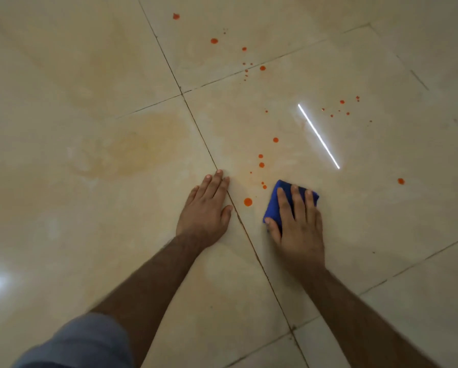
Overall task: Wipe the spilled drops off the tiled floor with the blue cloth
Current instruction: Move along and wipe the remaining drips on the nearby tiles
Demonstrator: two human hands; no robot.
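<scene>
- Folded blue cloth (277,203) lies flat on tiled floor (89,75) under right hand (297,224); straight, slightly spread fingers (298,197) press on it, thumb at its left edge.
- Orange drops (248,201) just left of cloth, more scattered beyond.
- Left hand (205,211) flat on floor, palm down, fingers together, across grout line (249,237).
- Both forearms extended forward.

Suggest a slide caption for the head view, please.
Right hand presses blue cloth beside orange drops; left hand braces on floor.

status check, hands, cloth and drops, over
Left hand flat on floor, empty. Right hand pressing blue cloth flat. Orange drops unwiped beside and beyond it. Nothing in the way.
</scene>
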